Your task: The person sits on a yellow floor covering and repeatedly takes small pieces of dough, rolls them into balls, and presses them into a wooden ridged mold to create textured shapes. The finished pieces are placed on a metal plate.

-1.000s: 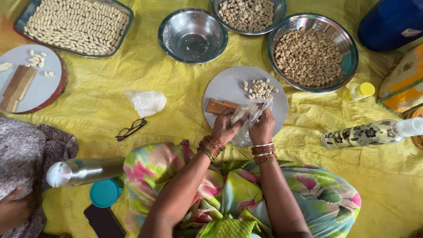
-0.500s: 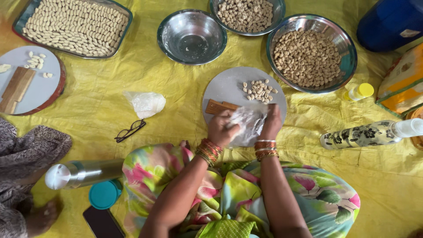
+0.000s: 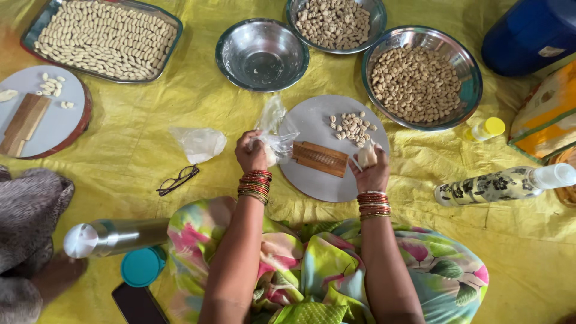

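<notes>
L hand (image 3: 251, 153) closed on clear plastic bag (image 3: 273, 137) at round board (image 3: 318, 180) left edge | R hand (image 3: 371, 170) pinches pale lump (image 3: 366, 156) | keep bag mouth up, lump over board.

An empty steel bowl (image 3: 262, 54) sits centre top. Left of it lies a tray of pale nuts (image 3: 102, 37); right of it, two bowls of brown nuts (image 3: 423, 77). Below-left of it lie spectacles (image 3: 177, 180) and a steel flask (image 3: 114, 237).
</notes>
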